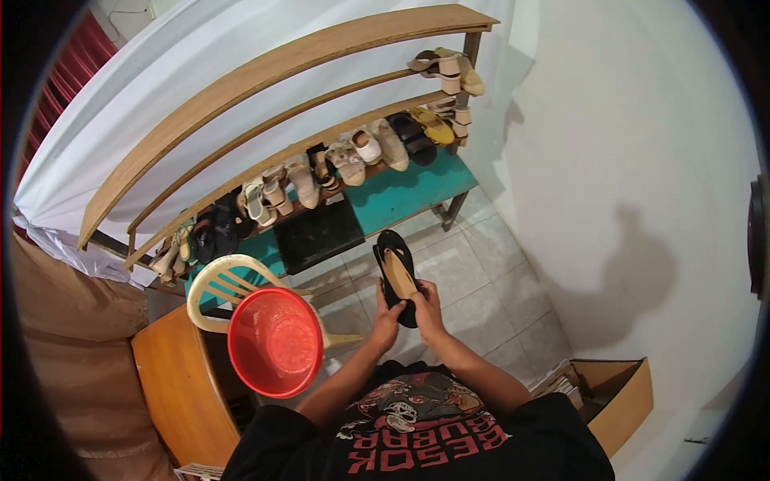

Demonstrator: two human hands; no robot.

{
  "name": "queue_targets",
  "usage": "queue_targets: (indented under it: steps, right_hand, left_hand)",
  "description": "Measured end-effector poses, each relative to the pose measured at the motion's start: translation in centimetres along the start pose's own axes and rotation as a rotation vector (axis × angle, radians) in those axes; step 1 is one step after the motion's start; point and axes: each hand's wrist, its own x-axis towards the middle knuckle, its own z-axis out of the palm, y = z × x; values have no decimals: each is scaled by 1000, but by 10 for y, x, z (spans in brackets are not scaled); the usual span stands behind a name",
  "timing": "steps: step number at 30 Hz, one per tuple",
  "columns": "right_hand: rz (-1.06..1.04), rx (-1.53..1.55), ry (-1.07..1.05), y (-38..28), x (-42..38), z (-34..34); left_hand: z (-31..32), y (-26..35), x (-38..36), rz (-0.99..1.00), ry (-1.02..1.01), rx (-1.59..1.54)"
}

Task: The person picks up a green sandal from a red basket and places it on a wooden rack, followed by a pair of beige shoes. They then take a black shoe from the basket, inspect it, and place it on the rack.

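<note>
A pair of black flat shoes is held together in front of my body, toes pointing away from me. The beige insole of one faces up, and the other shows partly behind it. My left hand grips the heel end from the left, thumb along the side. From the right, my right hand closes on the same end, its thumb at the insole. Beyond the shoes stands a wooden rack with a green shelf, where a row of sandals and other shoes is lined up.
A red plastic basket sits on a cream plastic chair at my left, beside a wooden cabinet. A black panel lies on the green shelf. An open cardboard box stands at my right by the white wall.
</note>
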Motion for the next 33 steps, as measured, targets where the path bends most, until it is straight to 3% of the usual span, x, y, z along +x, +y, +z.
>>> queue_targets:
  steps: [2,4,7,11,14,18,20,22,27,30,33]
  right_hand:
    - [-66,-40,-62,-10,5,-7]
    - [-5,-33,-157,-39,2,-11]
    - [-158,-174,-439,-41,11,-12]
    - [-260,-309,-507,-35,31,1]
    - [-253,-326,-521,-68,34,13]
    - [-447,-336,-542,-80,78,18]
    - [-360,-311,-538,-109,95,29]
    - [-324,-205,-480,-134,113,44]
    - [-430,-210,-472,-166,167,71]
    - [-524,-416,-441,-176,189,79]
    - [-530,-383,-442,-180,211,84]
  left_hand:
    - [4,1,16,98,-101,108]
    - [28,37,15,70,-92,118]
    - [33,54,25,136,58,154]
    - [16,52,49,201,85,83]
    - [16,58,66,333,144,172]
    - [43,100,99,461,149,60]
    - [50,120,126,504,179,136]
    - [58,150,146,503,109,221]
    - [57,186,213,724,46,409]
    - [59,196,241,690,-7,240]
    - [63,206,267,740,-5,258]
